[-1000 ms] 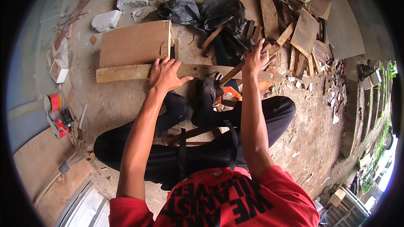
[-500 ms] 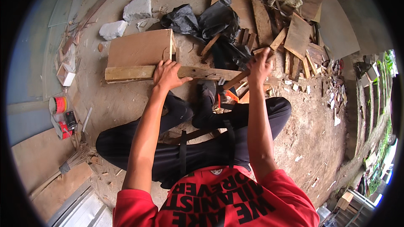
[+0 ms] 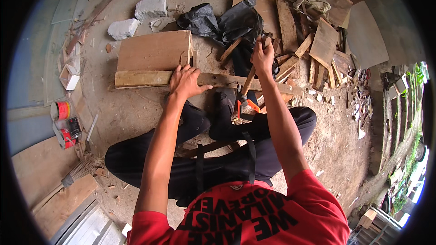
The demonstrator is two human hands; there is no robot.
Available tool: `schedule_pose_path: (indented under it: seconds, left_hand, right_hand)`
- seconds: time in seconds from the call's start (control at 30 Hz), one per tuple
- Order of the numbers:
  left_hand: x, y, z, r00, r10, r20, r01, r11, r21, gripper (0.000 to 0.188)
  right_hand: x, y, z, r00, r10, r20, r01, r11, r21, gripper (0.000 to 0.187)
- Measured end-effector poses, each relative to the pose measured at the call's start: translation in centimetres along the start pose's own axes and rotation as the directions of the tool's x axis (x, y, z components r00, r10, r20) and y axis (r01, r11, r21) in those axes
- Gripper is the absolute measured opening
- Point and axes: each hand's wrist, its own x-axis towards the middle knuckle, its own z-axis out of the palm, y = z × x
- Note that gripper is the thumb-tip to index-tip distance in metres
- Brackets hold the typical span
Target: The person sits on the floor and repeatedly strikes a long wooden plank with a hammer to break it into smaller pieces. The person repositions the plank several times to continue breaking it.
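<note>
My right hand is wrapped round the wooden handle of a hammer. The hammer's metal head is low, by the near edge of a long wooden plank, close to my foot. On that same plank lies my left hand, fingers spread and thumb stretched to the right, pressing flat on the wood. Behind the plank, against its left half, is a brown plywood box-like piece. Small nail-like points show on the plank between my hands, too small to make out well.
An orange-and-black tool lies by my right foot. Black plastic sheeting is bunched beyond the plank. Scrap boards are heaped at the far right. White blocks sit far left, and cans stand at the left.
My right hand has moved farther from me and a little left, tilting the hammer handle steeper. The hammer's head stays near the plank's near edge. My left hand keeps its place on the plank.
</note>
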Motion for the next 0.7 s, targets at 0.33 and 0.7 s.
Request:
schedule_pose_path:
  seconds: [0.33,0.7]
  left_hand:
    - [0.3,0.0,0.3,1.0,0.0,0.017,0.0,1.0,-0.006,0.066]
    - [0.8,0.1,-0.1,0.983,-0.05,0.179,0.044,0.998,0.037,0.068]
  right_hand:
    - [3.1,2.5,-0.6,0.947,0.28,-0.155,-0.25,0.949,0.19,0.035]
    - [0.2,5.3,-6.2,0.835,0.274,-0.477,-0.061,0.908,0.414,0.036]
